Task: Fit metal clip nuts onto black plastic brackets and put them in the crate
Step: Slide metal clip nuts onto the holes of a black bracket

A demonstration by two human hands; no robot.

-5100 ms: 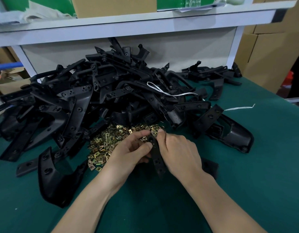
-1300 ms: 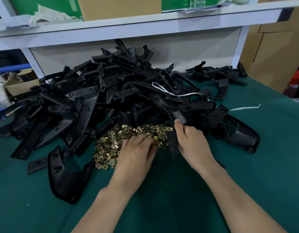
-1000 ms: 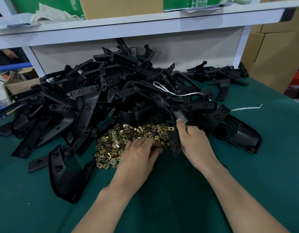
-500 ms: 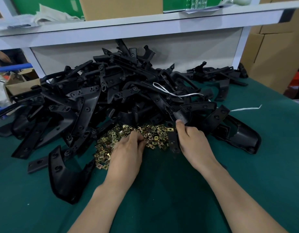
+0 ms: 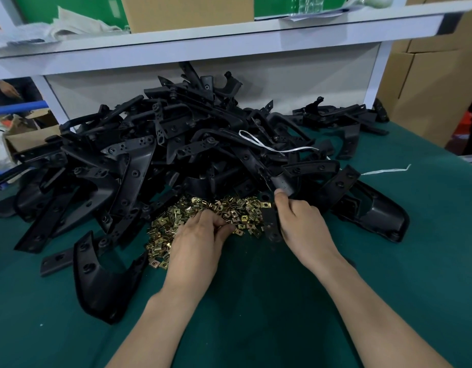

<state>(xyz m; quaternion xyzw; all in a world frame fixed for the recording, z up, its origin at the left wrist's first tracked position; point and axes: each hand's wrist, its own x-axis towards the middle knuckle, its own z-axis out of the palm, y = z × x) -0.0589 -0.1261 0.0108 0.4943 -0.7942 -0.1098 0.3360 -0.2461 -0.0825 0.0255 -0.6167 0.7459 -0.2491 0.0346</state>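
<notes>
Mid-frame, the left hand (image 5: 200, 243) lies on the pile of brass clips (image 5: 245, 211) with its fingers curled down into it. Whether it grips one I cannot tell. Just to the right, the right hand (image 5: 301, 224) pinches a black bracket (image 5: 269, 221) that stands on end at the pile's right edge. Behind them, a heap of brackets (image 5: 149, 166) spreads across the middle of the green table (image 5: 402, 288).

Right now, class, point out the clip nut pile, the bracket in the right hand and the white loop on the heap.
clip nut pile (image 5: 208, 205): head view, upper middle.
bracket (image 5: 269, 224): head view, flat bar, mid-length.
white loop (image 5: 301, 149): head view, straight tail.
</notes>
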